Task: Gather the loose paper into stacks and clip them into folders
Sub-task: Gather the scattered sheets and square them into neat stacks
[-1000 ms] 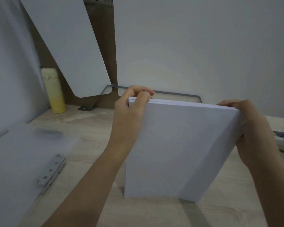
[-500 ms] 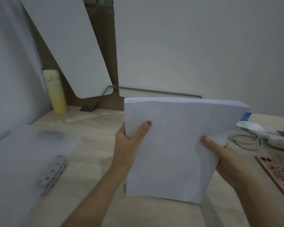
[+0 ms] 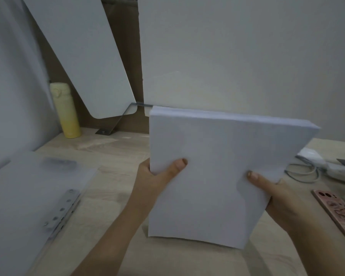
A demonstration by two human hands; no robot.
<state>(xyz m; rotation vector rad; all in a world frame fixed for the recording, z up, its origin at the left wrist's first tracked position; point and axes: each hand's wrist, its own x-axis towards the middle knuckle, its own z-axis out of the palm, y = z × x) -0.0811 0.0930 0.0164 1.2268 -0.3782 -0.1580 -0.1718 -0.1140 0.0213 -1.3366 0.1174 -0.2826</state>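
A thick stack of white paper (image 3: 217,156) stands nearly upright over the middle of the wooden table (image 3: 112,156). My left hand (image 3: 157,176) grips its left edge, thumb across the front sheet. My right hand (image 3: 275,198) grips the right edge lower down, thumb also on the front. An open translucent folder (image 3: 28,196) lies flat at the left, its metal clip bar (image 3: 62,212) along the inner edge. The fingers behind the stack are hidden.
A yellow bottle (image 3: 65,110) stands at the back left beside a leaning white board (image 3: 78,56). At the right lie a white charger with coiled cable (image 3: 305,168) and a pink phone (image 3: 337,212). A white wall panel rises behind the table.
Both hands slid from the stack's top corners down to its side edges a second ago. Since half a second ago the stack has barely moved.
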